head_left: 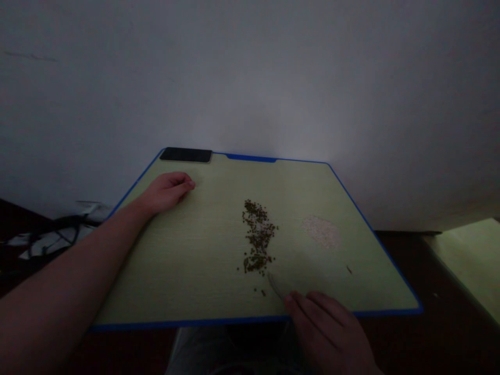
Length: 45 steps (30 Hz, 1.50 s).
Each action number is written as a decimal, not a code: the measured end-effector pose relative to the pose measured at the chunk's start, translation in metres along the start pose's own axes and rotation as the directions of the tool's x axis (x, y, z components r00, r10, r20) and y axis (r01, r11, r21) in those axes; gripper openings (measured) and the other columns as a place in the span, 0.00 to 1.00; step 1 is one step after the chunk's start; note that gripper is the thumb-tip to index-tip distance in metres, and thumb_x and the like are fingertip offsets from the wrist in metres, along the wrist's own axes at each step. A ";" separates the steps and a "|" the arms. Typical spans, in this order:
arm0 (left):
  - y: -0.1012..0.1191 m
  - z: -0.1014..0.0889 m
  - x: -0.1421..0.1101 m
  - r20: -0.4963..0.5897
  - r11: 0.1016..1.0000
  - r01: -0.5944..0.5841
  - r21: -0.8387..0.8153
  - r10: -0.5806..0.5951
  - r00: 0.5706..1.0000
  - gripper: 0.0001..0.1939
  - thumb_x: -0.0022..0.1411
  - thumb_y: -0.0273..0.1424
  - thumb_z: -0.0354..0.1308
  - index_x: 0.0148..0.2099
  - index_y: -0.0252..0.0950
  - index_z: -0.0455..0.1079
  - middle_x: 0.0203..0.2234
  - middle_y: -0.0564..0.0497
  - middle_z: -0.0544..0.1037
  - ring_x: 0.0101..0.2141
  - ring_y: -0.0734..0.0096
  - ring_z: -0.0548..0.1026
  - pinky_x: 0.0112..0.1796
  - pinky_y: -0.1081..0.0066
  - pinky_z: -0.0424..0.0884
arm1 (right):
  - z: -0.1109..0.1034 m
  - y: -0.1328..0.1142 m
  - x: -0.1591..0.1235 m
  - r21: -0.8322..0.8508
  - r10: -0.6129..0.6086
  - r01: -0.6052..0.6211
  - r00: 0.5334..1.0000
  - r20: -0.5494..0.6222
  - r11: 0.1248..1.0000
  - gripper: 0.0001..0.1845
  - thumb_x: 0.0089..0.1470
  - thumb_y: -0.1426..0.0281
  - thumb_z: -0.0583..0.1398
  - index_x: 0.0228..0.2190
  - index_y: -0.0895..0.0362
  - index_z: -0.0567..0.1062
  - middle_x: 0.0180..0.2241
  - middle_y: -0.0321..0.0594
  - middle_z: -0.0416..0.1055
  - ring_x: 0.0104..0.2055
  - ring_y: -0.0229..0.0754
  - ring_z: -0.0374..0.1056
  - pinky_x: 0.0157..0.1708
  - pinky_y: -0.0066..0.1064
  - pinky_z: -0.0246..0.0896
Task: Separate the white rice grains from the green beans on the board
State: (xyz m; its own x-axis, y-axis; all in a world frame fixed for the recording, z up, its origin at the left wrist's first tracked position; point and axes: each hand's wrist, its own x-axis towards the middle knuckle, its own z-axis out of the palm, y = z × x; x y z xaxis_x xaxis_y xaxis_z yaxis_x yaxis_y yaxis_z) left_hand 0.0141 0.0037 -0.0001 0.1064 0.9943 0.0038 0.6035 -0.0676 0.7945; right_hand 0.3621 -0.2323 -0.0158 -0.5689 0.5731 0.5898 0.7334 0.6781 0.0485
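Note:
My right hand (326, 325) is closed around a pair of thin metal tweezers (276, 286) at the table's near edge. Their tips point at the lower end of a patch of small dark greenish beans (258, 263). Pale grains (264, 227), like rice, lie mixed among the beans in the middle of that patch. To the right is a separate flat heap of pale rice-like grains (322, 230). My left hand (170, 190) rests on the far left of the table with its fingers curled in; I see nothing in it.
The light tabletop (187, 276) has a blue rim and stands against a pale wall (250, 78). A black phone (186, 154) lies at its far left corner. A small dark sliver (349, 269) is at the right. Dark cables (74, 226) are beyond the left edge.

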 end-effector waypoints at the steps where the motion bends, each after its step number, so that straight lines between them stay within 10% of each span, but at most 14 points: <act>1: 0.000 0.000 0.000 -0.002 1.000 0.000 0.006 0.000 1.000 0.11 0.53 0.40 0.55 0.26 0.37 0.67 0.13 0.57 0.64 0.17 0.74 0.61 0.20 0.73 0.57 | 0.001 0.000 0.002 0.015 0.011 -0.011 1.000 0.002 1.000 0.19 0.64 0.81 0.48 0.43 0.62 0.77 0.37 0.42 0.80 0.38 0.38 0.73 0.43 0.32 0.67; 45: -0.003 0.000 0.002 -0.008 1.000 0.002 0.025 -0.001 1.000 0.10 0.52 0.39 0.55 0.26 0.38 0.67 0.14 0.56 0.64 0.17 0.74 0.61 0.21 0.73 0.58 | 0.004 -0.009 0.029 0.069 -0.071 0.074 0.996 -0.047 0.995 0.18 0.66 0.77 0.48 0.38 0.62 0.78 0.30 0.40 0.78 0.30 0.37 0.71 0.33 0.30 0.67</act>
State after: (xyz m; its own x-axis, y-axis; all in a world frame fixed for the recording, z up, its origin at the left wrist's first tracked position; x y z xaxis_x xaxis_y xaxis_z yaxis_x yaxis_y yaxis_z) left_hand 0.0122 0.0056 -0.0027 0.0997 0.9950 0.0073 0.6232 -0.0682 0.7791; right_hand 0.3376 -0.2204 -0.0027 -0.6010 0.5013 0.6225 0.6617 0.7489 0.0358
